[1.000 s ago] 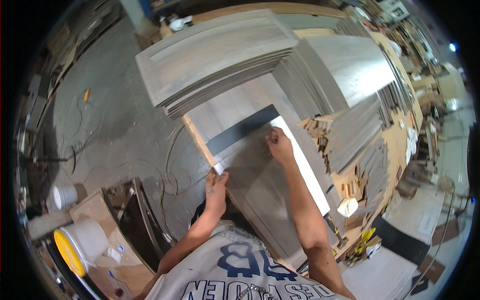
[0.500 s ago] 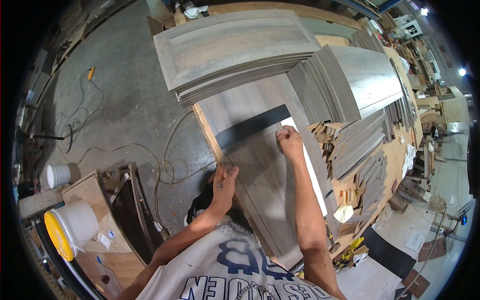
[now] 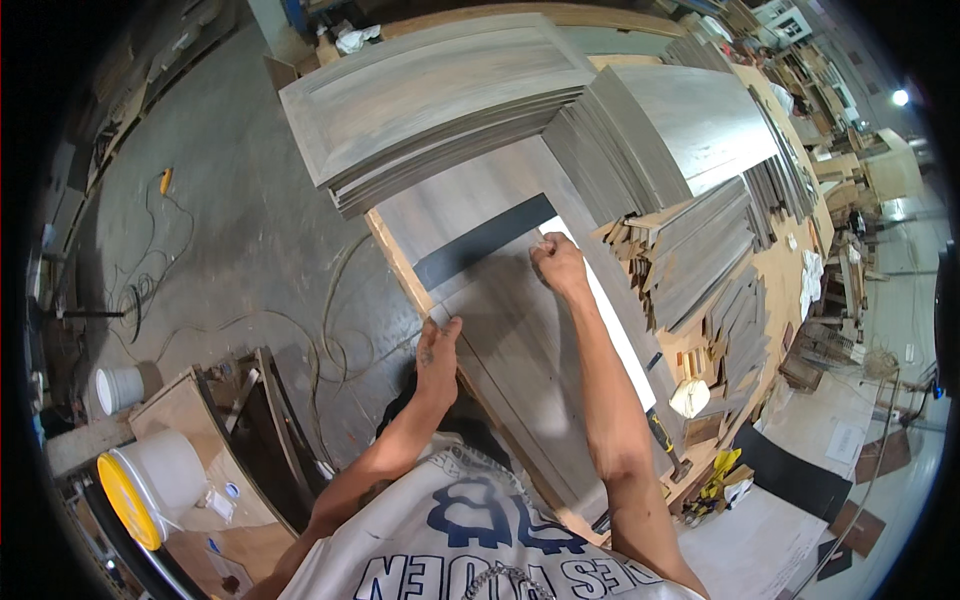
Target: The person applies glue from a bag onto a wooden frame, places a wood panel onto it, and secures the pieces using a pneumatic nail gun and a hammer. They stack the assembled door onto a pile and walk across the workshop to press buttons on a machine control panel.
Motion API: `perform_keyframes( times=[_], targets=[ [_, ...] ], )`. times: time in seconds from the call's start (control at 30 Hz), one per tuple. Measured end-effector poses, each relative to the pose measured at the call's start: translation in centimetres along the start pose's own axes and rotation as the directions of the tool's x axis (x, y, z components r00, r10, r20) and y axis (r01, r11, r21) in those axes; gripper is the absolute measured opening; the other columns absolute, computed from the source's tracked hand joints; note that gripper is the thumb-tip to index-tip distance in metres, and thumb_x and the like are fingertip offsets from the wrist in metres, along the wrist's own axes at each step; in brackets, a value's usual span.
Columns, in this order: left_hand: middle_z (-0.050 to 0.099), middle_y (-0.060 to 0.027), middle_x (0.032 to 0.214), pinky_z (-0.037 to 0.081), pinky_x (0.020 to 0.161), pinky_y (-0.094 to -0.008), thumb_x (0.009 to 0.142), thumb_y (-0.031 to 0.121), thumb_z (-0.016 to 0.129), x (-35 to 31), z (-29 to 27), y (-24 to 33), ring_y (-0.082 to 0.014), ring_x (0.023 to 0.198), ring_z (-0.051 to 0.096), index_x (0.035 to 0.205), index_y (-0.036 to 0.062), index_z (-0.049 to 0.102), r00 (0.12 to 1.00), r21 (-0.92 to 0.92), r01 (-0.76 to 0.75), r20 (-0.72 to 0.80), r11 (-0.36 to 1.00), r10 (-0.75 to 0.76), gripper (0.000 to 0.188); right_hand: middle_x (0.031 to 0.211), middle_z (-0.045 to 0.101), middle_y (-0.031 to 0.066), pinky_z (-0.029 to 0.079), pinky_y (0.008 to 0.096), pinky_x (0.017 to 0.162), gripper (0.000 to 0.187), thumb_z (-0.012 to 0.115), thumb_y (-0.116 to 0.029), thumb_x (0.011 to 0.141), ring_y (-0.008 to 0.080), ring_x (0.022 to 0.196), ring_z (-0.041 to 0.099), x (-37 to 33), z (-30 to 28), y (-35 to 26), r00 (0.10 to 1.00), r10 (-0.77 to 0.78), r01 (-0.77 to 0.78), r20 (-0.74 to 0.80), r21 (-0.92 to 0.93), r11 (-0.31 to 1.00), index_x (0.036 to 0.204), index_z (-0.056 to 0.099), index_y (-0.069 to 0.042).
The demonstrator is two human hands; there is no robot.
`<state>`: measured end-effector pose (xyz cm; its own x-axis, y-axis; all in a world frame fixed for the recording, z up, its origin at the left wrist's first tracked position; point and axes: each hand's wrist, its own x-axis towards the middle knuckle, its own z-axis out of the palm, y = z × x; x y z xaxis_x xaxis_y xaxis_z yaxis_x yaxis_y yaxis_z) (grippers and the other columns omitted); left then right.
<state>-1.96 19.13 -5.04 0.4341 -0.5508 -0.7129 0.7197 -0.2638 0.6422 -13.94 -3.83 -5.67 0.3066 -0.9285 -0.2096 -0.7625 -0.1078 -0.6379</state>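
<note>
The grey wood-grain framed panel (image 3: 515, 345) lies face up in front of the person, its long side running away from the body. The left hand (image 3: 437, 352) is at its far left corner, thumb and fingertips slightly apart; whether they grip the edge cannot be told. The right hand (image 3: 560, 265) is at the far right corner, fingers curled and drawn together, with anything pinched between them hidden.

Along the far edge runs a dark strip (image 3: 485, 245), and along the right side a white strip (image 3: 607, 315). An uneven pull by either hand could probably skew the panel against these strips, and sliding it on grit might scuff the finish. The left corner sits beside the pale wooden edge (image 3: 397, 262), where a finger could be pinched if the panel dropped.

Beyond stands a stack of framed panels (image 3: 450, 90); its overhanging lower edges might get knocked by a panel lifted carelessly. To the right, on the tan table (image 3: 790, 268), lie grey slats (image 3: 700, 255). Nearer is a hammer (image 3: 664, 438), which a swinging forearm could nudge.
</note>
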Motion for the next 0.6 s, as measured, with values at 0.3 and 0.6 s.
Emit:
perform_keyframes(
  times=[0.3,0.6],
  targets=[
    [0.054,-0.0128,0.126,0.038,0.102,-0.0424,0.097,0.029,0.053,-0.7,1.0,1.2,-0.0256,0.115,0.053,0.129,0.0003,0.049,0.981,0.015,0.047,0.187,0.999,-0.049,0.043,0.116,0.065,0.0213,0.049,0.0421,0.097,0.053,0.067,-0.033,0.083,0.0367,0.110,0.062,-0.5,0.3,2.6,0.998,0.060,-0.060,-0.001,-0.011,0.998,0.125,0.057,-0.003],
    [0.058,-0.0197,0.131,0.039,0.104,-0.0371,0.098,0.018,0.056,-6.2,5.8,-1.9,-0.0271,0.124,0.053,0.137,-0.0034,0.047,0.621,0.489,-0.753,0.749,0.441,0.230,0.046,0.129,0.052,0.0274,0.038,0.0491,0.104,0.049,0.063,-0.017,0.087,0.0429,0.121,0.049,-26.5,-0.1,3.0,0.638,0.157,-0.010,-0.754,0.196,0.981,0.129,0.047,0.003]
  ],
)
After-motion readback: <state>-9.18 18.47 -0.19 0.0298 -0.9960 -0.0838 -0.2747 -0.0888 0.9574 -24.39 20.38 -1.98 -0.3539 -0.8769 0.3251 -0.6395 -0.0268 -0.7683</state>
